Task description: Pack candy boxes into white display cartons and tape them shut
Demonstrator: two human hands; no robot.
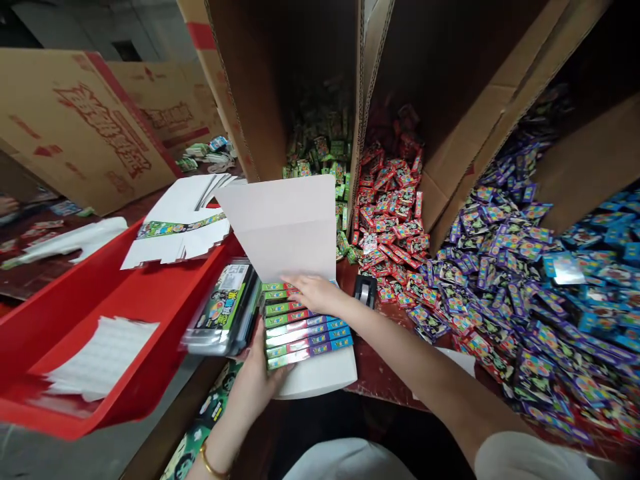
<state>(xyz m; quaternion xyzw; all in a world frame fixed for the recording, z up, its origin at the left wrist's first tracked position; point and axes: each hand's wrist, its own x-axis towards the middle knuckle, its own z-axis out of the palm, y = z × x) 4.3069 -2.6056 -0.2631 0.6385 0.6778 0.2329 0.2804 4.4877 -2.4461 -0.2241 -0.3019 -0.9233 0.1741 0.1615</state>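
Note:
An open white carton (325, 373) with its lid flap (295, 227) raised lies in front of me. Rows of small colourful boxes (307, 340), green, red, purple and blue, fill it. My left hand (257, 373) is closed around the carton's left edge, thumb at the near corner. Across the far rows rests my right hand (317, 293), fingers stretched out and touching the small boxes near the flap's fold. What lies under its palm is hidden. Black printed packages in clear plastic (223, 310) sit just left of the carton.
A red tray (175, 327) at the left holds white sheets (103, 357), with flat white cartons (175, 227) across its rim. Tall cardboard bins (450, 133) stand behind, spilling red boxes (393, 207), purple boxes (480, 267) and blue ones (610, 267). A black tape dispenser (365, 291) is near my right wrist.

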